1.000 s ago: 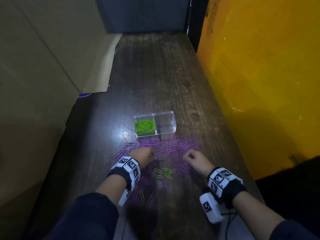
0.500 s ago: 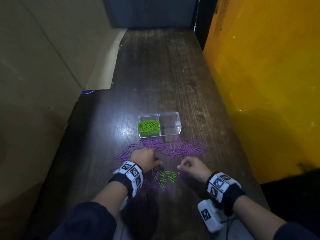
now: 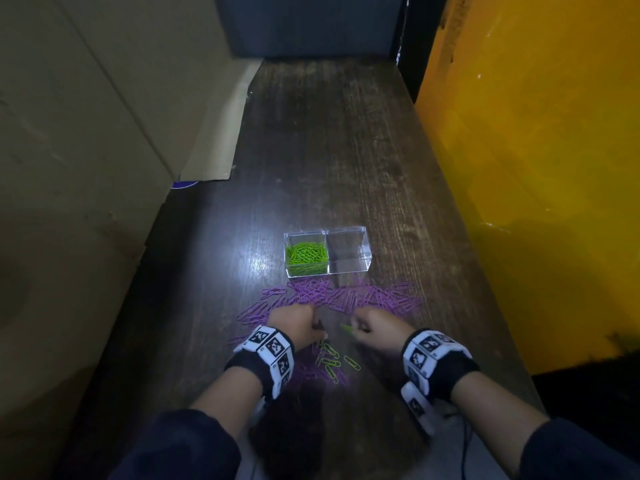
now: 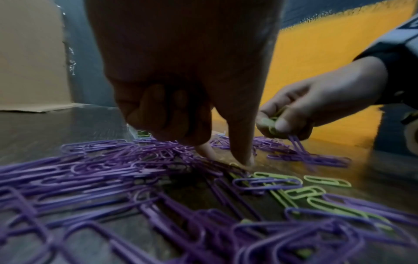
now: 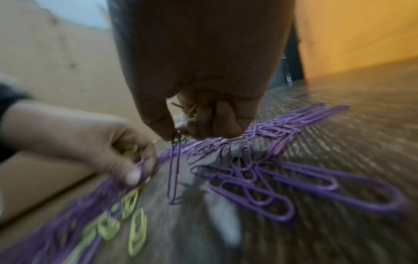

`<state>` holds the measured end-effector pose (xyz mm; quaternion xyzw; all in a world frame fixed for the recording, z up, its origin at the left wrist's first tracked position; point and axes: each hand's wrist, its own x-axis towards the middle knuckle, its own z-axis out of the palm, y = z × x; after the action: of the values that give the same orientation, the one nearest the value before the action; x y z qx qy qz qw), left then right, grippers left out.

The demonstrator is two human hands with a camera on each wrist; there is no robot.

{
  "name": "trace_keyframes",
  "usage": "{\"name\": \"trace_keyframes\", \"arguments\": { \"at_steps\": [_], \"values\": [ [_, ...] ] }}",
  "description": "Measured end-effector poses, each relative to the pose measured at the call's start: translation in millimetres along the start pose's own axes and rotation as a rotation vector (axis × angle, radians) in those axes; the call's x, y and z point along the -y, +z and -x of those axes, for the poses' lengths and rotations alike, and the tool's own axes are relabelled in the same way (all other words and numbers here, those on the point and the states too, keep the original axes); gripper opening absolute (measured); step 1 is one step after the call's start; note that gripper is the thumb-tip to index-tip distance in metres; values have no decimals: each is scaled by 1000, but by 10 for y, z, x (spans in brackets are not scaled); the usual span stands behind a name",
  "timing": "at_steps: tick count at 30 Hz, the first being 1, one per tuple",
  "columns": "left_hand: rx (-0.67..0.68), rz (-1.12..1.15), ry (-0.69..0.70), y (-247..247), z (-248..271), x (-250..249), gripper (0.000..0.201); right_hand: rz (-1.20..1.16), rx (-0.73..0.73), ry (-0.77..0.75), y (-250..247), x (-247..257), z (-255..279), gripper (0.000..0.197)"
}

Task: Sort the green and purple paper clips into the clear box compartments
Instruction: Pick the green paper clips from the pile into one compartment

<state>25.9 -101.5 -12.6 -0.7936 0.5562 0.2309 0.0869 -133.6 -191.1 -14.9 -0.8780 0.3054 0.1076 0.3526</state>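
A clear two-compartment box (image 3: 349, 270) stands on the table; its left compartment holds green paper clips (image 3: 306, 254) and the right one holds none. Purple paper clips (image 3: 353, 297) lie spread in front of it. A few loose green clips (image 3: 332, 363) lie between my wrists. My left hand (image 3: 313, 329) has curled fingers with green clips in its palm (image 5: 131, 151), and its forefinger (image 4: 243, 157) touches the table by a green clip. My right hand (image 3: 353, 329) pinches a bunch of green clips (image 4: 270, 125); a purple clip (image 5: 174, 171) dangles from them.
A cardboard wall (image 3: 86, 168) runs along the left of the dark wooden table (image 3: 329, 150), and a yellow wall (image 3: 536, 150) along the right. A dark panel (image 3: 311, 26) closes the far end. The far half of the table is bare wood.
My right hand has moved left toward the middle and now shows green clips in its pinch. My left hand has drawn slightly back toward the loose green clips.
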Motion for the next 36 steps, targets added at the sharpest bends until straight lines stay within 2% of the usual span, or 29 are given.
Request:
{"name": "trace_keyframes", "arguments": {
  "at_steps": [1,3,7,13,16,18,21,25,28,30,31,33,36],
  "values": [
    [15,-22,-1,-9,5,17,43,-148,-45,33,-32,-26,-2,31],
    [44,-47,16,-7,11,11,37,-452,-111,87,-65,-82,13,34],
    [89,-19,13,26,-16,-22,29,-953,-70,225,-25,-93,36,25],
    [-18,69,2,-12,-32,45,35,-1308,-26,279,10,-101,60,29],
    [22,-3,-9,-20,-25,-15,45,-1441,11,288,24,-88,101,28],
    [57,-15,-11,7,-37,-99,38,-1488,27,313,30,-60,111,33],
    [110,57,-44,32,-50,-173,26,-1400,-16,330,43,2,96,30],
    [88,88,32,-23,25,-163,28,-1362,-22,284,20,34,132,15],
    [79,327,61,-68,82,-110,24,-1367,-45,341,-18,34,233,15],
    [75,492,69,-54,64,-66,16,-1288,-58,413,-8,53,292,19],
    [89,558,78,-49,55,-50,12,-1172,-64,448,18,61,311,22],
    [138,583,113,-31,31,-21,13,-771,-82,454,95,72,330,32],
    [163,457,171,-29,37,-48,15,-244,-136,368,256,134,370,38]
  ]
}}
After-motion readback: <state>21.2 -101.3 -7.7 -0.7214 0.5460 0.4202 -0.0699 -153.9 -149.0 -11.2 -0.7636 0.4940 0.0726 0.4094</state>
